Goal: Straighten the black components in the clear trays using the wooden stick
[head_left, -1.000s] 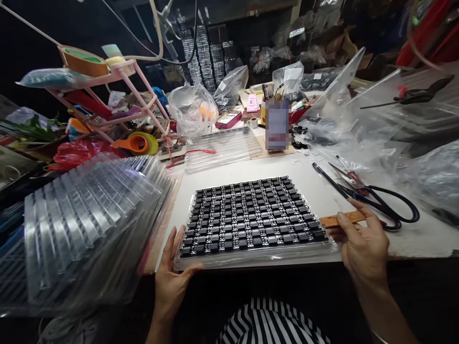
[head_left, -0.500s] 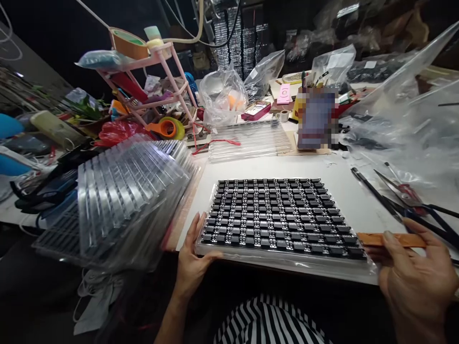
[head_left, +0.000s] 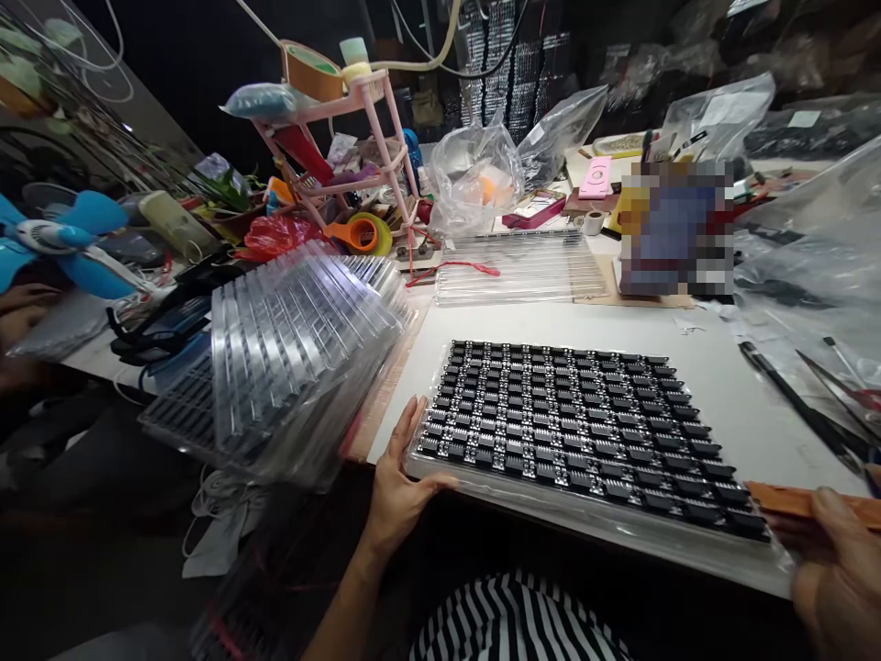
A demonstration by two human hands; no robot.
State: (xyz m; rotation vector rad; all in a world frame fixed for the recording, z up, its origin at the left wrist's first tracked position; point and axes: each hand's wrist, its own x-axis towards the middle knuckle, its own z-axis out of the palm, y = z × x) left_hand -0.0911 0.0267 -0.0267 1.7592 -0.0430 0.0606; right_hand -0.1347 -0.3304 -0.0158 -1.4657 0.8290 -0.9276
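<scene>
A clear plastic tray filled with rows of small black circuit modules rests at the front of the white work surface. My left hand grips its near left corner, thumb along the front edge and fingers up the side. At the opposite end, my right hand pinches a flat orange-brown strip between thumb and fingers. That strip's inner end meets the tray's right side. Part of my right hand lies beyond the picture's edge.
Clear ribbed trays are stacked to the left, and another clear tray lies behind. A pink rack stands at the back left, near a blue fan. Scissors and tweezers lie right. Another person's hand shows far left.
The view has turned left, so everything sits further right in the picture. The fan and another person's hand have come into view. Both of my hands keep their holds.
</scene>
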